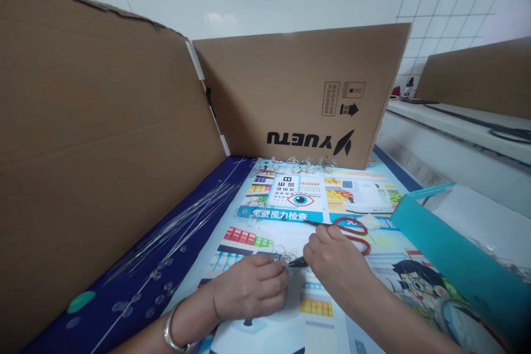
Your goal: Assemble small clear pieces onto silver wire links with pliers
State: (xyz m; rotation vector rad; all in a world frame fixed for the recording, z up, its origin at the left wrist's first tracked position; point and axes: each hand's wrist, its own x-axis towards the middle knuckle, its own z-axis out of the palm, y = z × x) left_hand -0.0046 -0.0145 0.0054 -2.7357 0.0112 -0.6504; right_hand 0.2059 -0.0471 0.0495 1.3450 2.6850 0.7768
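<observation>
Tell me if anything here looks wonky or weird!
Yes! The big YUETU lettering on the back cardboard panel is upside down, and the printed arrow above it points sideways. The left cardboard panel looks a bit worn too: its top edge is ragged instead of straight.

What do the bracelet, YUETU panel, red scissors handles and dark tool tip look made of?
Bracelet: silvery metal, polished, judging by its bright highlights.
YUETU panel: matte brown cardboard, with printed carton marks.
Scissors handles: smooth and evenly red, probably plastic.
Dark tool tip: perhaps metal, given its slim taper; finish unclear.
</observation>
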